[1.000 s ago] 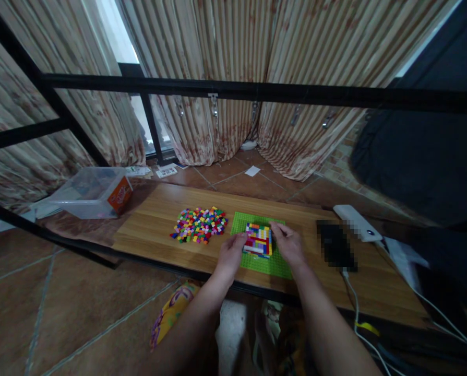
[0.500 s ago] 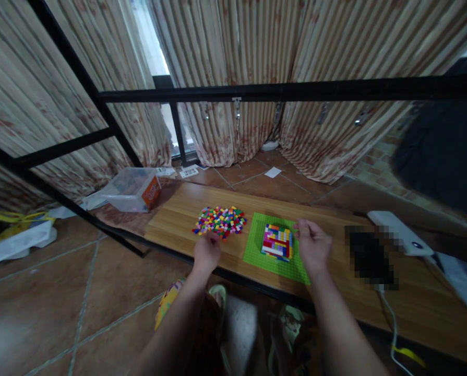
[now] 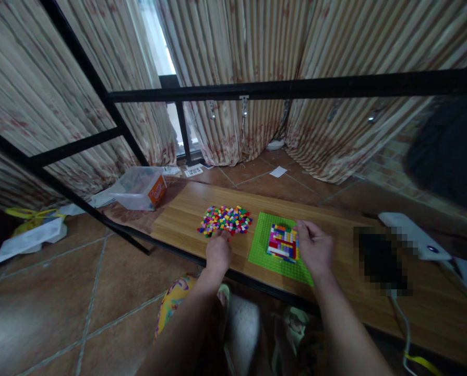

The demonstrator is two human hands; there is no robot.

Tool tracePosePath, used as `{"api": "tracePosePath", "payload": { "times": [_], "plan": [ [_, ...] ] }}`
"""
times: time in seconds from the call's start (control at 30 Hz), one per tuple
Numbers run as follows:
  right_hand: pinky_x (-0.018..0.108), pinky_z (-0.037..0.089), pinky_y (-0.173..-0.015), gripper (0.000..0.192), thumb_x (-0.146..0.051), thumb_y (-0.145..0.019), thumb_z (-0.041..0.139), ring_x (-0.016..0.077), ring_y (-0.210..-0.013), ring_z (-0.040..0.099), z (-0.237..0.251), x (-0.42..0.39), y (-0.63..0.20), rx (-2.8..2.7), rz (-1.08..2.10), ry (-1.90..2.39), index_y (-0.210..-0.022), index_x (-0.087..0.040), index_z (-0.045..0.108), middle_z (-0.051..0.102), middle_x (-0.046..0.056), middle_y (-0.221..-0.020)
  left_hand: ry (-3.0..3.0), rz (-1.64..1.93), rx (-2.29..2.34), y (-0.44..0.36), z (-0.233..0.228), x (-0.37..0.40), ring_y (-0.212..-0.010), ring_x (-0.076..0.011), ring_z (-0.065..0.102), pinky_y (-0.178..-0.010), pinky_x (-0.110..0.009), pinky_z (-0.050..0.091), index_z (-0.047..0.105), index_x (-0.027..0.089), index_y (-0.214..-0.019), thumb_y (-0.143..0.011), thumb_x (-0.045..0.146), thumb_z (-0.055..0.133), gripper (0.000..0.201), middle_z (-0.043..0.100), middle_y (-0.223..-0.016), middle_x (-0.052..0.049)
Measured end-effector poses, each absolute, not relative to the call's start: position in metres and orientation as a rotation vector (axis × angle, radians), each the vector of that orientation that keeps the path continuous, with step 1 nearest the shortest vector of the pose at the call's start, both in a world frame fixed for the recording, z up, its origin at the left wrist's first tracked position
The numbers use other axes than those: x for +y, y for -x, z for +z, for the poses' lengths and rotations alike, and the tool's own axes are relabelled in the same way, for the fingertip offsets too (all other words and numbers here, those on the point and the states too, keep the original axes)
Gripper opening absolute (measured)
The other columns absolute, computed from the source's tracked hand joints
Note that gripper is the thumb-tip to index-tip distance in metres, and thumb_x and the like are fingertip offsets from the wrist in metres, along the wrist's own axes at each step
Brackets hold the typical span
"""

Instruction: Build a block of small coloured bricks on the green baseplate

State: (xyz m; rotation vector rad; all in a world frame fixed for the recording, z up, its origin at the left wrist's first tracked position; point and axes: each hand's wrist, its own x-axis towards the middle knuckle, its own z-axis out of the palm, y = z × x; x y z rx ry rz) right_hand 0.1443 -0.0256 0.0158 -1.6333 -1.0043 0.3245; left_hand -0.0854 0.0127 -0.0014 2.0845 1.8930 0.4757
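1. Left hand [image 3: 217, 254] curled, fingertips at the near edge of the brick pile [image 3: 225, 220]; can't tell if it pinches one.
2. Right hand [image 3: 314, 248] loosely curled, fingers against the right side of the brick block [image 3: 283, 242], holding nothing visible.
3. Block sits on the green baseplate [image 3: 265, 255] on the desk [image 3: 178, 219].

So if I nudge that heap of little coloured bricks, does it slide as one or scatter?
The heap of bricks would likely scatter: the pieces look loose, small and separate. Each probably weighs little. The left hand at its near edge could easily displace several.
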Motion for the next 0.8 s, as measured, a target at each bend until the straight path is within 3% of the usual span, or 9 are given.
{"api": "tracePosePath", "payload": {
  "times": [0.3,0.53,0.63,0.8],
  "plan": [
    [0.032,0.049,-0.064,0.042,-0.054,-0.083,0.053,0.0209,-0.068,0.066,0.011,-0.025,-0.145,-1.029,0.341,1.613,-0.090,-0.017,0.073,0.074,0.009,-0.079,-2.046,0.487,1.881,0.081,-0.003,0.012,-0.089,-0.0218,0.062,-0.077,-0.029,0.043,0.065,0.017,-0.092,-0.084,0.012,0.047,0.020,0.066,-0.098,-0.012],
    [0.032,0.052,-0.071,0.027,-0.043,-0.083,0.059,0.0201,-0.079,0.066,0.013,-0.030,-0.125,-1.273,0.478,1.423,-0.089,-0.021,0.073,0.072,0.007,-0.090,-1.321,1.102,1.350,0.060,0.001,0.011,-0.068,-0.0133,0.058,-0.068,-0.024,0.043,0.066,0.016,-0.082,-0.075,0.019,0.061,0.009,0.065,-0.072,-0.002],
    [0.030,0.051,-0.069,0.021,-0.036,-0.085,0.058,0.0186,-0.078,0.065,0.017,-0.035,-0.112,-1.527,0.513,1.364,-0.089,-0.023,0.073,0.071,0.005,-0.088,-0.908,1.107,1.099,0.046,0.007,0.005,-0.055,-0.0089,0.052,-0.057,-0.022,0.039,0.069,0.015,-0.082,-0.068,0.031,0.072,0.022,0.061,-0.063,0.001],
    [0.029,0.050,-0.069,0.018,-0.032,-0.085,0.059,0.0170,-0.076,0.063,0.021,-0.037,-0.104,-1.597,0.501,1.339,-0.095,-0.024,0.071,0.069,0.004,-0.088,-0.672,1.014,0.909,0.031,0.020,-0.004,-0.057,-0.0075,0.055,-0.058,-0.021,0.042,0.069,0.012,-0.076,-0.055,0.039,0.084,0.037,0.065,-0.068,-0.002]
  ]
}}
